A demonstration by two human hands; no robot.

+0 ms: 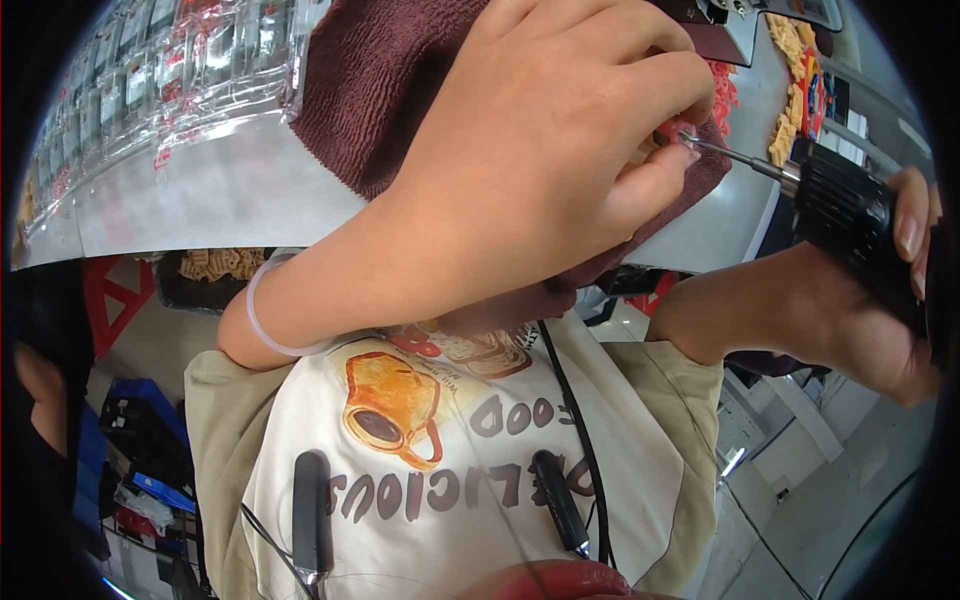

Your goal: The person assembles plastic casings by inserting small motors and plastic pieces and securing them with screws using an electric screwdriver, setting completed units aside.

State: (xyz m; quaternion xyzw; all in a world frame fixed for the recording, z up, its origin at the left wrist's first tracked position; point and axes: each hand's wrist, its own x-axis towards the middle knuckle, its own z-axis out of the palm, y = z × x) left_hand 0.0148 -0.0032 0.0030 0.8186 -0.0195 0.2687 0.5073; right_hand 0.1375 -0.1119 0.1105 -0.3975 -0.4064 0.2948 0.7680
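My left hand (560, 115) is closed in a pinch over a brown towel (365, 85) on the table. Between its thumb and fingers is a small red part (672, 130), mostly covered by the fingertips, so its exact kind does not show. My right hand (908, 225) grips a black electric screwdriver (845, 205) at the right. The slim metal bit (740, 157) points left, and its tip meets the red part at my left fingertips. Whether a screw sits at the tip is too small to tell.
Clear plastic packaging with rows of dark items (170, 75) covers the table's far left. Tan parts (785, 120) and red pieces (722, 92) lie at the far right, near a boxy device (735, 35). Below the table edge is a black bin of tan parts (220, 265). Another person's arm (42, 400) shows at left.
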